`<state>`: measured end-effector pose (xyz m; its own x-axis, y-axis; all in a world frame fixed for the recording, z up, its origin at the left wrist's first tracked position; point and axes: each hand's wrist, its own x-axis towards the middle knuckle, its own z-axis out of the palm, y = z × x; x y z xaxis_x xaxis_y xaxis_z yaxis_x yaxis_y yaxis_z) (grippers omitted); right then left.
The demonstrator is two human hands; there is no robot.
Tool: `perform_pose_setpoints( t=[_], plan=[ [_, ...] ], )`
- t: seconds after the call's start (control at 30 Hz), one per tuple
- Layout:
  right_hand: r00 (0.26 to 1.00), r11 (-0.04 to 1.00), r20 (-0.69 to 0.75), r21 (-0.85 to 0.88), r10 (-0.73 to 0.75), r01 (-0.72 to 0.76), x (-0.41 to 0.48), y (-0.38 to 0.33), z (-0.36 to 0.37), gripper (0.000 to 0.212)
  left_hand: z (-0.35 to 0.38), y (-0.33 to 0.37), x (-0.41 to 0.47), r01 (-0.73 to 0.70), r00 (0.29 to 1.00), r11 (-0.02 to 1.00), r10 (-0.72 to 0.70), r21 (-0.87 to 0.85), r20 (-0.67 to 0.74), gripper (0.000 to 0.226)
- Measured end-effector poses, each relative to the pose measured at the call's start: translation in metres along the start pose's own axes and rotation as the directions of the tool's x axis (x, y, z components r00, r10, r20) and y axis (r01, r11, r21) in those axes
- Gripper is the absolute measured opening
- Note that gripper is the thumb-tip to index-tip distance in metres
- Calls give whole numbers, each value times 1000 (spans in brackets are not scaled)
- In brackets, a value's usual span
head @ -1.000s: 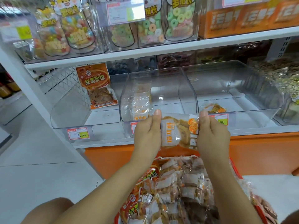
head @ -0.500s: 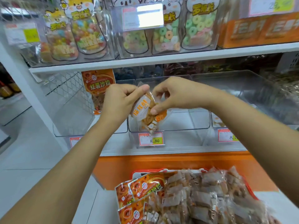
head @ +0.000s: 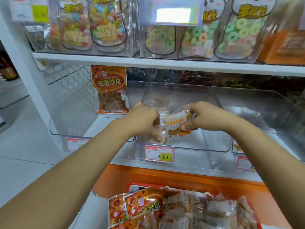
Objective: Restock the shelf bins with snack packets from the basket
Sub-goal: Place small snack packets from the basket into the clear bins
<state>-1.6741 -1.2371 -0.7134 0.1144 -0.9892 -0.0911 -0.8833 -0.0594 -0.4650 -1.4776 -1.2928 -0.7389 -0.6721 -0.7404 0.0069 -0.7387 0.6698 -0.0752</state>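
A clear snack packet with a white label and orange print sits low inside the middle clear bin. My right hand pinches its right side. My left hand reaches into the same bin with curled fingers at another clear packet standing against the bin's front left; the grip is partly hidden. Below, the red basket holds several orange and clear snack packets.
An orange sweet-potato packet stands upright in the left clear bin. A right bin holds little. Price tags hang on the bin fronts. Candy jars fill the upper shelf, whose edge is just above my hands.
Both hands carried the packet up from above the basket, over the bin's front edge and down into the middle bin.
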Motion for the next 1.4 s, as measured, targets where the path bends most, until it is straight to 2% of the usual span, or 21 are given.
perform_pose_setpoints(
  t=[0.1, 0.23, 0.33, 0.43, 0.5, 0.57, 0.67, 0.73, 0.8, 0.9, 1.0, 1.1, 1.27, 1.33, 1.4],
  plan=[
    [997, 999, 75, 54, -6, 2, 5, 3, 4, 34, 11, 5, 4, -20, 999, 959, 9, 284, 38, 26],
    [989, 998, 149, 69, -12, 2, 8, 7, 9, 19, 14, 8, 3, -18, 999, 893, 3, 450, 35, 7],
    [986, 997, 154, 35, -71, 66, 10, 9, 12, 17, 15, 9, 2, 22, 1000, 908, -29, 418, 9, 12],
    [984, 997, 167, -37, -63, 70, 12, 13, 15, 20, 15, 9, 1, 62, 998, 914, -49, 402, -43, 9],
    [970, 998, 237, 28, -57, 52, 13, 16, 20, 19, 16, 10, 1, 82, 996, 917, -61, 391, -65, 9],
    [942, 988, 329, 156, -60, 9, 12, 16, 29, 18, 16, 10, -1, 89, 994, 915, -57, 393, -91, 6],
    [922, 971, 386, 231, -38, -57, 14, 15, 47, 17, 16, 8, -2, 96, 993, 916, -62, 390, -99, 12],
    [938, 979, 347, 191, 4, -75, 19, 17, 58, 10, 17, 7, 0, 103, 992, 913, -65, 394, -109, 10],
    [939, 987, 327, 83, 105, -140, 23, 16, 66, 16, 18, 7, 0, 109, 991, 914, -68, 392, -116, 9],
    [847, 934, 474, 127, 240, -335, 24, 12, 71, 32, 17, 8, -1, 107, 992, 909, -72, 403, -101, 7],
    [808, 916, 551, 179, 208, -358, 24, 7, 72, 33, 8, 8, -1, 87, 996, 931, -84, 354, -24, 17],
    [820, 909, 548, 240, 163, -341, 24, 2, 73, 29, 2, 6, -2, 77, 994, 964, -95, 256, 56, 43],
    [827, 878, 548, 328, 124, -349, 19, -3, 71, 25, 14, 4, -24, 23, 1000, 977, -24, 213, -1, 47],
    [874, 913, 465, 280, 143, -298, 12, -9, 69, 26, 19, 7, -32, 1, 996, 982, 15, 189, -85, 41],
    [939, 977, 301, 81, 164, -197, 1, -17, 63, 33, 25, 12, -40, -35, 984, 995, 51, 95, -169, 37]
  ],
)
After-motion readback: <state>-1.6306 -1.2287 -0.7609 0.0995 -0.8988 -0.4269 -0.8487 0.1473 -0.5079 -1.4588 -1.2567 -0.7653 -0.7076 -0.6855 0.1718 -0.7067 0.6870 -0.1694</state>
